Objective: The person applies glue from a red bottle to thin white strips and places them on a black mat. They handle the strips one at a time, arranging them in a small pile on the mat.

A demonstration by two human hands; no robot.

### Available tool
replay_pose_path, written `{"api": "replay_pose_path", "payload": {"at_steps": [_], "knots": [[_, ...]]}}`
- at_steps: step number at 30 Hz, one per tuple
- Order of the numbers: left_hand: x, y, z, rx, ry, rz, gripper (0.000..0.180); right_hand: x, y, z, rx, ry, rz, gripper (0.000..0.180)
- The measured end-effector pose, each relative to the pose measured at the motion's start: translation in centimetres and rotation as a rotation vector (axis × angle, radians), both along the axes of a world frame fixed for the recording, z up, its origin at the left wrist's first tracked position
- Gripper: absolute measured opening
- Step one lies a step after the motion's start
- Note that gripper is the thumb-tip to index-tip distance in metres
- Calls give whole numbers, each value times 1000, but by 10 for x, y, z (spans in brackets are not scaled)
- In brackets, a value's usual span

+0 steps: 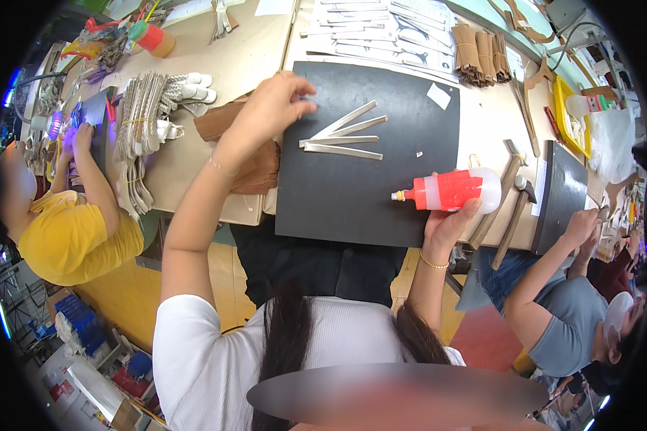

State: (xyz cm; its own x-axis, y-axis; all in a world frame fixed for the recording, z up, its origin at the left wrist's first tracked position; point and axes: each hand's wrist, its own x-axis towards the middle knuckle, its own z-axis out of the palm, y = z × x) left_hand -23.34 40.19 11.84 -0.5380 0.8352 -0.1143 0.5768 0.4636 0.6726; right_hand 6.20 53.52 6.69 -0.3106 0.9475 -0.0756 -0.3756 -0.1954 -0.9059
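Observation:
My right hand (pixel 449 231) grips a red and white squeeze bottle (pixel 449 192), tilted on its side over a black mat (pixel 338 208). Its narrow, yellow-tipped nozzle points left. My left hand (pixel 280 100) hovers by the mat's upper left edge, thumb and fingers apart with nothing visible between them. Several pale narrow strips (pixel 345 140) lie fanned out on the mat between my hands, their left ends close together. Near the mat's top right corner lies a small white paper piece (pixel 438 95).
Bundled pale strips (pixel 138 118) and brown pieces (pixel 259 169) lie left of the mat. Loose strips (pixel 352 27) cover printed sheets behind it; brown bundles (pixel 479 54) stand at back right. Two hammers (pixel 514 215) lie at right. Co-workers sit left (pixel 79 237) and right (pixel 561 302).

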Motion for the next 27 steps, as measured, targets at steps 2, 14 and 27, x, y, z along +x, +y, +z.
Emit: {"api": "replay_pose_path", "payload": {"at_steps": [2,14,27], "knots": [[20,-14,2,26,-6,-66,25,1,0,1,5,0,16,78],[58,-31,-8,39,9,51,13,0,0,1,-5,36,5,73],[136,-58,-10,210,-395,178,12,6,1,6,69,13,-43,74]]}}
